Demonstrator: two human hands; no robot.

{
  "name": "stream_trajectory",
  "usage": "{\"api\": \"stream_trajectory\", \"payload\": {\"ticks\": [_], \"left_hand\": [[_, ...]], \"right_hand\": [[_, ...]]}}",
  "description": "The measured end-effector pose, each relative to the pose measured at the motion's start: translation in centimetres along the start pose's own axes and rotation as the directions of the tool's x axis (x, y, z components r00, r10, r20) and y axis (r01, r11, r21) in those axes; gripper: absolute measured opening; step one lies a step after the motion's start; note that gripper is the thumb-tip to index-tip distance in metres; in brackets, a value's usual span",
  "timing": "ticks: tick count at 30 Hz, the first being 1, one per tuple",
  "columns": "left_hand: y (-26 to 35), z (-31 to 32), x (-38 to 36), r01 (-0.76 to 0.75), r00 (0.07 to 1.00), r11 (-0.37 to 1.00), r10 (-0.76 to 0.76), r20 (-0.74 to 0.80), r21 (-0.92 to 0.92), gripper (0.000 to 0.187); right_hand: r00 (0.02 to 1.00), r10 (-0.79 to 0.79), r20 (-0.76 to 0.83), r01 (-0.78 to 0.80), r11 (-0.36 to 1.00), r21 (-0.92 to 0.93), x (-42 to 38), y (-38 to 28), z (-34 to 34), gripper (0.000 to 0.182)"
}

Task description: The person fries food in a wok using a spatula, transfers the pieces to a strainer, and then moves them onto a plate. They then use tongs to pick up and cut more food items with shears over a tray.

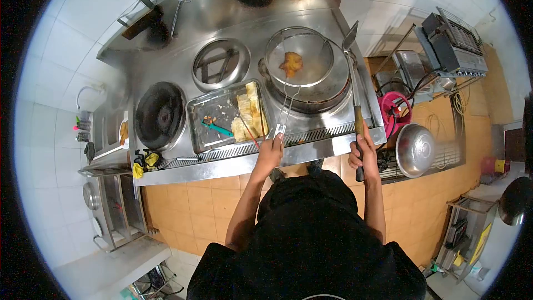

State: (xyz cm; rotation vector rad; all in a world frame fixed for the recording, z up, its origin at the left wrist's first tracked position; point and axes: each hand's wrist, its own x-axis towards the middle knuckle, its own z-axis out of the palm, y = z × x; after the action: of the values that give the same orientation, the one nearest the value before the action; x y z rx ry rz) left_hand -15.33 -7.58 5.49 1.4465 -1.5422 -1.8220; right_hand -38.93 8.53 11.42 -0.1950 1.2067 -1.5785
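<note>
My left hand [271, 153] is closed around the handle of a round wire-mesh strainer [311, 78]. The strainer hangs over a large wok [327, 97] on the right burner, and a golden-brown fried piece of food [291, 64] lies in its mesh. In my right hand [363, 153] is the wooden handle of a long wok spatula [355, 86], its metal head pointing away from me, right of the wok. Left of the strainer handle sits a metal tray [208, 105] with pale yellow slabs of food [250, 108] and a teal-handled tool [216, 126]. A thin red stick [251, 134] ends close to my left hand.
A blackened wok [160, 115] stands on the left burner, with a metal ring [221, 64] behind the tray. Yellow-black cloths or gloves [147, 161] lie at the front left edge. To the right are a pink basket [395, 112] and a metal bowl [415, 150].
</note>
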Motion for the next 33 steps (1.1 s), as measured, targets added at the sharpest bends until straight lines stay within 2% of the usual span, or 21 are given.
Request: {"api": "stream_trajectory", "payload": {"ticks": [4,6,10,12,13,17,18,20,21,24,25,27,30,33], "left_hand": [[-0.3,0.0,0.7,0.094,0.995,0.992,-0.093,0.021,-0.082,0.049],[-1.5,0.5,1.0,-0.019,1.0,0.999,0.019,0.017,0.03,0.05],[-1.0,-0.3,0.9,-0.066,0.998,0.99,0.066,0.004,0.124,0.051],[-0.4,-0.4,1.4,0.081,0.997,0.996,-0.081,0.011,-0.026,0.053],[-0.8,-0.2,1.5,-0.005,1.0,1.0,0.006,-0.018,0.021,0.054],[-2.5,-0.8,1.7,-0.132,0.991,0.987,0.131,0.016,0.095,0.055],[-2.0,-0.7,1.6,-0.127,0.992,0.988,0.126,0.014,0.093,0.055],[-0.6,-0.7,1.5,0.042,0.999,0.996,-0.041,0.015,-0.076,0.053],[0.1,-0.4,1.1,0.066,0.998,0.993,-0.068,-0.015,-0.094,0.051],[0.4,-1.6,0.8,0.088,0.994,0.995,-0.091,-0.054,-0.053,0.048],[0.6,-2.2,0.9,-0.008,0.997,1.0,0.009,-0.073,0.019,0.047],[1.5,-3.1,0.7,0.021,0.996,0.999,-0.025,-0.085,-0.048,0.044],[1.8,-4.6,1.0,0.042,0.992,0.989,-0.058,-0.114,-0.139,0.043],[1.8,-6.4,1.1,0.052,0.987,0.981,-0.079,-0.142,-0.186,0.044]], "right_hand": [[1.0,-0.024,-0.01,0.024,1.0,0.01,0.0,-0.1,0.1,0.053],[1.0,-0.027,0.003,0.027,1.0,0.001,0.0,0.0,-0.2,0.053],[0.999,-0.029,0.013,0.029,1.0,-0.006,0.0,0.0,-0.2,0.054],[1.0,-0.022,0.01,0.022,1.0,-0.008,-0.2,0.1,-0.2,0.054],[1.0,-0.021,0.009,0.021,1.0,-0.008,-0.2,0.0,-0.2,0.055],[1.0,-0.028,0.002,0.028,0.999,-0.019,-0.2,0.2,-0.2,0.054],[1.0,-0.019,-0.006,0.019,1.0,-0.021,-0.2,0.0,-0.2,0.054],[1.0,-0.013,-0.014,0.013,1.0,-0.022,-0.3,0.1,-0.1,0.053],[1.0,-0.024,-0.005,0.024,0.999,-0.027,-0.4,0.1,-0.1,0.053],[0.999,-0.035,-0.006,0.035,0.999,-0.028,0.0,-0.1,0.1,0.053],[0.999,-0.027,-0.02,0.027,0.999,-0.024,-0.1,0.0,0.0,0.053],[0.999,-0.015,-0.036,0.014,1.0,-0.021,-0.5,0.2,-0.2,0.053],[0.999,-0.024,-0.036,0.021,0.996,-0.086,0.1,0.0,-0.6,0.057],[0.994,-0.078,-0.075,0.046,0.932,-0.361,0.6,0.3,-1.3,0.054]]}}
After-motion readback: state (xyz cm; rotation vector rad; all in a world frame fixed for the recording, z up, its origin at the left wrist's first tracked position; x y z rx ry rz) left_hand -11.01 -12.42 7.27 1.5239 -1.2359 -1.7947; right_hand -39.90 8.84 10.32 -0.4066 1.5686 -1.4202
